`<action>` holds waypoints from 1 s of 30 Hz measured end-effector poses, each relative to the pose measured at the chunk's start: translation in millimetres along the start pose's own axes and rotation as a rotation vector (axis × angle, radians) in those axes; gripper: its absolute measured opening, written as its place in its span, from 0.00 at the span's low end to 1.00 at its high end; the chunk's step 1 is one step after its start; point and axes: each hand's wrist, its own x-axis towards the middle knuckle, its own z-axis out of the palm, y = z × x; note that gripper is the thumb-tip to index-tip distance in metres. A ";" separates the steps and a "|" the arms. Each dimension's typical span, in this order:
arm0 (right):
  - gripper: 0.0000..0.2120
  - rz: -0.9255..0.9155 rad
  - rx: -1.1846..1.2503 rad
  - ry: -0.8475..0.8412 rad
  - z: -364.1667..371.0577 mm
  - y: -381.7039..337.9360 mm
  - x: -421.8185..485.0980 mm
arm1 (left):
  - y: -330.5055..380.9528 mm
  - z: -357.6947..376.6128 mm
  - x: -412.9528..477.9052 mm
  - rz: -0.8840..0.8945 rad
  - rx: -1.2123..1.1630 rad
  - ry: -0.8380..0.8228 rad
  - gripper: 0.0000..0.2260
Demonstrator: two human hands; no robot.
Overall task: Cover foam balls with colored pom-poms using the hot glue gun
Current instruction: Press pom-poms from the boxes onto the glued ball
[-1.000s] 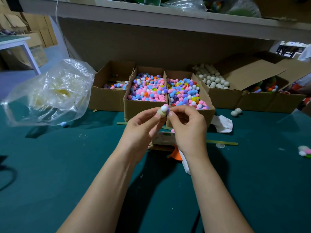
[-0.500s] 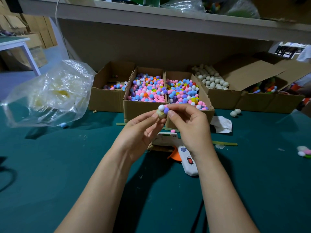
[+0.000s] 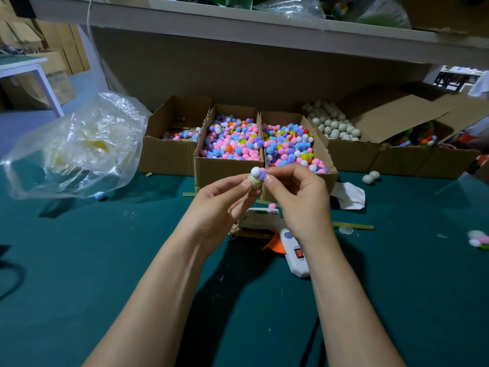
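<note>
The foam ball, with a white pom-pom and a purple pom-pom on its top, is held above the table. The left hand pinches it at the fingertips, and the right hand pinches what looks like the purple pom-pom against it. Under the hands a white hot glue gun lies on the table; behind stand two cardboard boxes of colored pom-poms, a box of bare foam balls to their right and a crumpled clear plastic bag to the left.
</note>
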 end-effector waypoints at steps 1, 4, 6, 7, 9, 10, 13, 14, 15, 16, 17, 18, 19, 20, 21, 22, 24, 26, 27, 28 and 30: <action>0.03 0.000 -0.008 0.001 0.3 -0.1 0.0 | 0.2 0.3 0.0 -0.002 -0.002 0.002 0.15; 0.04 0.000 0.003 -0.010 -0.1 -0.4 0.1 | -0.2 1.7 0.6 -0.009 -0.028 0.016 0.16; 0.05 0.007 0.023 -0.017 -0.4 -0.5 0.1 | -0.3 2.4 0.8 -0.014 -0.043 0.021 0.16; 0.05 0.008 0.027 -0.017 -0.2 -0.5 -0.1 | -0.5 2.1 0.8 -0.015 -0.046 0.022 0.16; 0.04 -0.001 0.030 -0.015 0.0 -0.4 -0.2 | -0.3 1.8 0.5 -0.018 -0.043 0.016 0.16; 0.04 -0.006 0.030 -0.016 -0.1 -0.3 -0.1 | -0.2 1.7 0.2 -0.019 -0.037 0.013 0.16; 0.04 -0.013 0.012 -0.016 -0.9 0.6 0.6 | -0.3 1.5 0.1 -0.018 -0.013 0.007 0.15; 0.04 -0.013 0.011 -0.013 -0.9 1.1 0.8 | -0.3 1.4 0.0 -0.016 -0.006 0.004 0.14; 0.04 -0.013 0.012 -0.010 -0.6 1.6 0.8 | -0.2 1.3 0.2 -0.016 0.001 0.004 0.14; 0.04 -0.014 0.014 -0.009 -0.1 1.9 0.6 | -0.2 1.4 0.5 -0.017 0.008 0.007 0.14; 0.05 -0.014 0.015 -0.007 0.8 2.0 0.2 | -0.3 1.2 0.6 -0.018 0.013 0.012 0.13; 0.06 -0.015 0.019 -0.004 1.7 2.0 -0.2 | -0.4 1.2 0.4 -0.020 0.017 0.015 0.12; 0.07 -0.016 0.024 0.001 2.7 2.1 -0.5 | -0.6 1.2 0.0 -0.022 0.019 0.017 0.12; 0.07 -0.015 0.029 0.005 3.7 2.1 -0.6 | -0.7 1.4 -0.3 -0.024 0.021 0.019 0.11; 0.07 -0.012 0.031 0.008 4.5 2.1 -1.0 | -1.0 1.5 -0.4 -0.025 0.021 0.023 0.10; 0.07 -0.008 0.030 0.011 5.3 2.0 -1.2 | -1.1 1.6 -0.7 -0.025 0.022 0.026 0.09; 0.06 0.005 0.032 0.016 6.1 2.4 -1.3 | -1.0 2.2 -1.1 -0.025 0.020 0.028 0.09; 0.04 0.031 0.048 0.020 5.2 2.7 -0.8 | -0.9 3.2 -1.1 -0.031 0.003 0.028 0.10; 0.04 0.043 0.056 0.017 4.4 2.9 -0.3 | -0.8 3.4 -0.9 -0.036 -0.011 0.028 0.10; 0.04 0.049 0.059 0.011 3.5 3.1 0.1 | -0.5 3.5 -1.0 -0.041 -0.023 0.029 0.11; 0.05 0.055 0.061 -0.015 1.5 3.2 0.7 | 0.1 3.2 -0.4 -0.053 -0.040 0.033 0.11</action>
